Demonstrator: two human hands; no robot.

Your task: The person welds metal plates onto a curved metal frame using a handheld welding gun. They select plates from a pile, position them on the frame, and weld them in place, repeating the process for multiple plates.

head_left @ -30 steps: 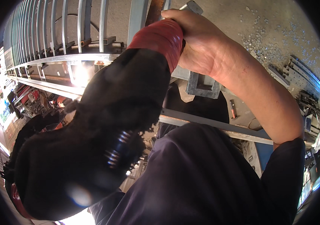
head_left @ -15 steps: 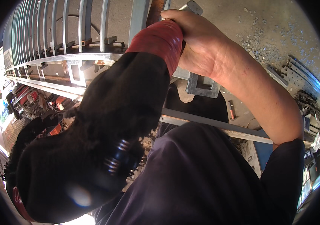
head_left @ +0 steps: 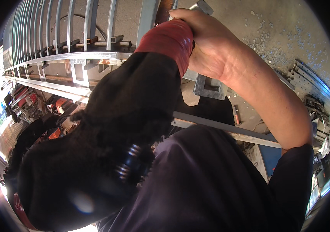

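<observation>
My left arm is in a loose black sleeve (head_left: 134, 92) that ends in a red, shiny, tape-like cuff (head_left: 168, 40). Beyond that cuff the left hand is hidden. My bare right hand (head_left: 211, 44) curls against the cuff's far end, its thumb laid across the top. The right fingers are out of sight behind the hand, so what they grip cannot be made out. Just past the hands, the end of a grey metal piece (head_left: 201, 7) shows. Below the right wrist is a small rectangular metal frame (head_left: 208, 92).
A long metal grating (head_left: 70, 33) of upright bars stretches off to the left. A metal rail (head_left: 226, 130) crosses in front of my body. An orange-handled tool (head_left: 237, 115) lies on the floor. Metal scraps (head_left: 265, 42) and stacked perforated strips (head_left: 311, 81) lie at right.
Both hands keep the same hold at the cuff. The left sleeve and the surroundings have shifted slightly rightward in the picture.
</observation>
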